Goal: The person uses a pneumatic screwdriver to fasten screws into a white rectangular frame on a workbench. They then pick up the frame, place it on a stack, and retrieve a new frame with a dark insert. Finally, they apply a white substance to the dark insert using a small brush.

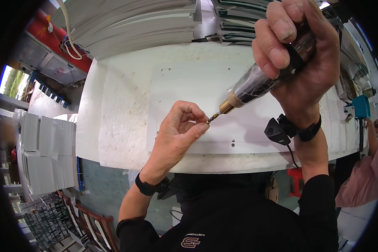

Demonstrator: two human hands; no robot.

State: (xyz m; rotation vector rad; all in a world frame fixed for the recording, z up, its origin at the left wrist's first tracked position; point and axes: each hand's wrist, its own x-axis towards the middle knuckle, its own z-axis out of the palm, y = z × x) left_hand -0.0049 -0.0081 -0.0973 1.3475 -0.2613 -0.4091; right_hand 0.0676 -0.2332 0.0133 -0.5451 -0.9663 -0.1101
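Observation:
My right hand (313,71) is wrapped round an electric screwdriver (252,86) with a dark body and a brass-coloured nose, tilted down to the left. Its thin bit reaches the fingertips of my left hand (174,132), which is closed in a pinch. Between thumb and forefinger sits a small metal screw (208,121), partly covered by the fingers and touching the bit. Below both hands lies a flat white panel (189,86) with small holes near its edges. Small metal fittings (233,143) show near the panel's front edge.
The panel rests on a white-covered table (122,96). Tall stacks of pale panels (138,25) and dark-edged sheets (239,21) stand along the back. More stacked panels (48,134) are at the left. Another person's striped sleeve (361,180) shows at the right, by a teal device (360,106).

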